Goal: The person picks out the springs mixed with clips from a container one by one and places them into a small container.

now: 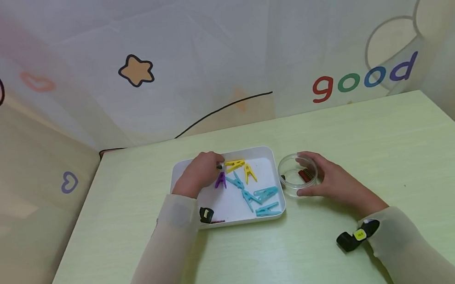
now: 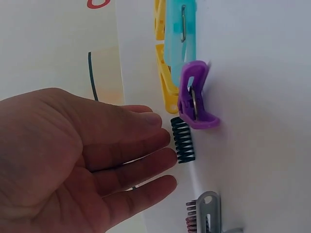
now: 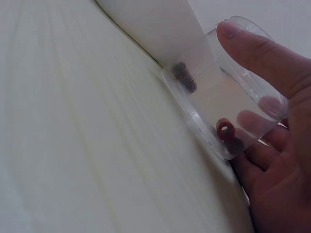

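Note:
My left hand reaches into the white tray. In the left wrist view its fingers are fairly straight, with the fingertips beside a dark coil spring; whether they touch it I cannot tell. A purple clothespin stands right by that spring. My right hand grips a clear round plastic container just right of the tray, thumb on one side and fingers on the other. Red springs and dark springs lie inside the container.
Yellow clothespins and several light blue clothespins lie in the tray's right half. A red spring is at the tray's front edge, and a grey clothespin shows in the left wrist view. The pale green table meets a printed cloth backdrop.

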Tool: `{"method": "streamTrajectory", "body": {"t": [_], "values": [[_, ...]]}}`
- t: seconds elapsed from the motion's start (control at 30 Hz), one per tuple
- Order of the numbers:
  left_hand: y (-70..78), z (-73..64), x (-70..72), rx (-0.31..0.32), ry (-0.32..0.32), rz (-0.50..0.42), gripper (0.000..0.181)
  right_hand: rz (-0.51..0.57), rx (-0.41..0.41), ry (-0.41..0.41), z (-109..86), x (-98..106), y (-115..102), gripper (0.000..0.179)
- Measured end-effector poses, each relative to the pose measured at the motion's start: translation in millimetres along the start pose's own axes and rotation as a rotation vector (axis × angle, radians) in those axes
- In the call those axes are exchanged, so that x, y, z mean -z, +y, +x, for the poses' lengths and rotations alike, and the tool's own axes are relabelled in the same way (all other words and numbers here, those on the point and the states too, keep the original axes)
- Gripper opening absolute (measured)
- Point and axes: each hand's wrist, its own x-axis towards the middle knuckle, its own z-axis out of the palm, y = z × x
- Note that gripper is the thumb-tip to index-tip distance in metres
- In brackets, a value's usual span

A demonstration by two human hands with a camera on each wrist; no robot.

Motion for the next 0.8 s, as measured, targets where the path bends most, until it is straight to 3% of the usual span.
{"method": "streamTrajectory", "body": {"t": [0.3,0.8], "values": [[-1.5,2.2,-3.1,0.034,0.013,0.034,0.036,0.010,-0.007,-0.004,-0.7,0.6,-2.0,0.099],[-3.5,5.2,-7.3,0.023,0.049,0.098,0.027,0.015,-0.002,-0.006,-2.3,1.8,-2.9,0.098]]}}
